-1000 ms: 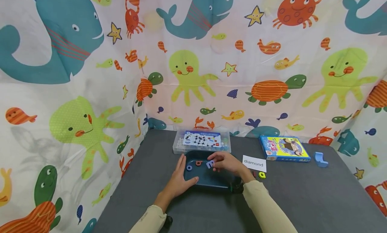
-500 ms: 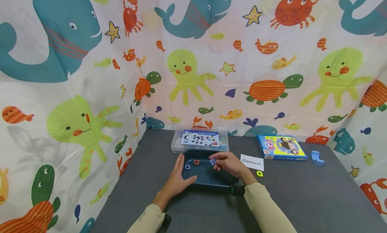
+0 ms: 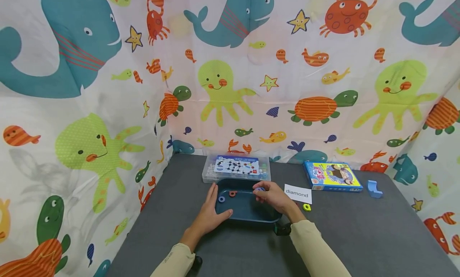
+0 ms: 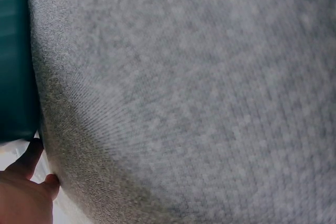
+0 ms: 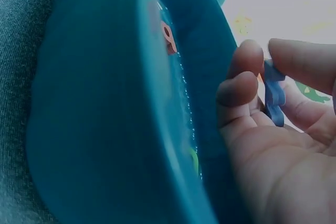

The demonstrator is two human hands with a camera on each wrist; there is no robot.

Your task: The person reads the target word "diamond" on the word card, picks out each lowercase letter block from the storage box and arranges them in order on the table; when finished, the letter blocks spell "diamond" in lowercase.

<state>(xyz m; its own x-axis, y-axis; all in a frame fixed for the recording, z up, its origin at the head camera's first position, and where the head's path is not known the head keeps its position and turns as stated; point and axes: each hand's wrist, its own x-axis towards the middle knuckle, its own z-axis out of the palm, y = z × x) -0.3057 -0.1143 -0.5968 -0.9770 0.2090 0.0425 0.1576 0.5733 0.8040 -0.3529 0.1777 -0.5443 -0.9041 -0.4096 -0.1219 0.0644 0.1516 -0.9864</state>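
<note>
In the head view a dark teal tray (image 3: 248, 220) sits on the grey table. My left hand (image 3: 212, 213) rests at its left side with fingers extended and thumb over the near rim. My right hand (image 3: 274, 198) is above the tray's right part, pinching a blue-purple toy letter (image 5: 274, 95) between thumb and fingertips; earlier frames show it as an m. On the tray floor lie a blue ring-shaped letter o (image 3: 221, 199) and a reddish letter (image 3: 232, 193). A bit of green (image 5: 194, 161) shows inside the tray in the right wrist view.
A white card (image 3: 298, 194) reading "diamond" lies right of the tray, with a yellow letter (image 3: 306, 207) below it. Behind stand a clear plastic case (image 3: 209, 174) and a blue-yellow box (image 3: 334, 176). A light-blue curved block (image 3: 374, 189) is farther right.
My right hand has moved slightly right and turned the letter m, so less of it shows from the head. The left hand keeps its place on the tray.
</note>
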